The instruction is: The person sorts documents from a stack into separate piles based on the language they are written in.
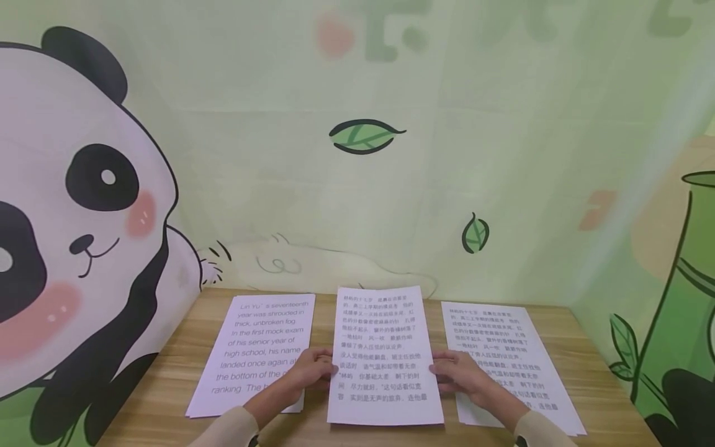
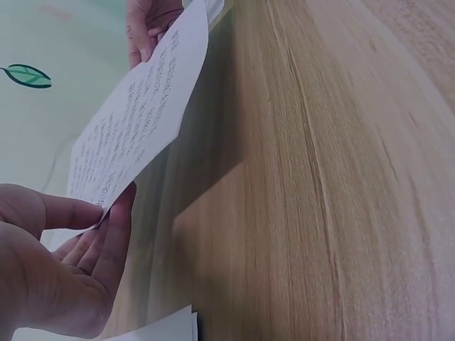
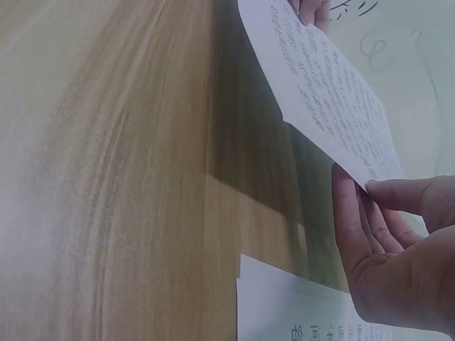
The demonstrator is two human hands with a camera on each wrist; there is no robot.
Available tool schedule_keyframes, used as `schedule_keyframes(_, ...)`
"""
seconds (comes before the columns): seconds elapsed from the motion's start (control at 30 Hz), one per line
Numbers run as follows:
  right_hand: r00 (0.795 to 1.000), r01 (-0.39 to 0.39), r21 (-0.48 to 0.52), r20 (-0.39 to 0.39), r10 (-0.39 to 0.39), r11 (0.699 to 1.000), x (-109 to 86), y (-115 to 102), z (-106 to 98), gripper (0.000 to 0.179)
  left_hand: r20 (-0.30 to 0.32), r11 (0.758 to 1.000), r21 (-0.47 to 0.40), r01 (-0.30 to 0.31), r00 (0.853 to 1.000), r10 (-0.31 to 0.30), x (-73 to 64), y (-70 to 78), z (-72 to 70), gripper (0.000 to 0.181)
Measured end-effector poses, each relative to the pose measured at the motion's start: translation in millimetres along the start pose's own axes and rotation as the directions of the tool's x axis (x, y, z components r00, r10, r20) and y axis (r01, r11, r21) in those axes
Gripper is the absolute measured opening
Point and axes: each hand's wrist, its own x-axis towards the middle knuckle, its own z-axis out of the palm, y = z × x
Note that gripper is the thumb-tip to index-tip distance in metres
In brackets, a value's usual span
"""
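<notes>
Between my two hands is a sheet of paper [image 1: 380, 354] printed with Chinese text, raised above the table and casting a shadow on it. My left hand [image 1: 315, 371] pinches its left edge, thumb on the printed face and fingers behind. On the opposite edge my right hand [image 1: 460, 375] pinches it the same way. In the left wrist view the left thumb lies at the edge of the sheet [image 2: 142, 114]. The right wrist view shows the right fingers under the sheet [image 3: 320, 85].
On the wooden table [image 1: 151, 397], a stack of English-printed sheets [image 1: 251, 347] lies at left, partly behind my left forearm. Another stack with Chinese text [image 1: 503, 347] lies at right, partly under my right arm. A cloth backdrop [image 1: 268, 155] with a panda drawing stands behind the table.
</notes>
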Motion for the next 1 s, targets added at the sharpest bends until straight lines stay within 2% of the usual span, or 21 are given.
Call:
schedule_keyframes(0.2,0.999,-0.013,-0.02,-0.052,0.012,1.0,-6.4,-3.2,-6.6,0.057,-0.013,0.999,-0.022,-0.025,1.0,0.024,-2.4,2.9,6.1,0.038)
schedule_keyframes(0.43,0.997,-0.013,-0.013,-0.079,0.012,1.0,-9.3,-1.0,-15.8,0.056,0.003,0.998,-0.052,-0.04,0.999,0.04,-5.2,6.9,13.2,0.036)
schedule_keyframes(0.67,0.991,-0.043,-0.046,-0.129,0.036,0.998,-10.1,-1.4,-25.0,0.055,0.017,0.995,-0.065,-0.071,0.997,0.072,-1.5,11.0,22.8,0.034)
schedule_keyframes(0.8,0.99,-0.031,-0.037,-0.136,0.026,0.999,-13.5,-0.2,-30.5,0.053,0.011,0.997,-0.046,-0.064,0.998,0.064,0.4,14.1,29.3,0.034)
schedule_keyframes(1.0,0.987,-0.017,-0.044,-0.158,0.01,0.999,-17.1,3.4,-40.3,0.054,0.055,0.996,-0.048,-0.075,0.995,0.077,3.3,17.6,38.7,0.034)
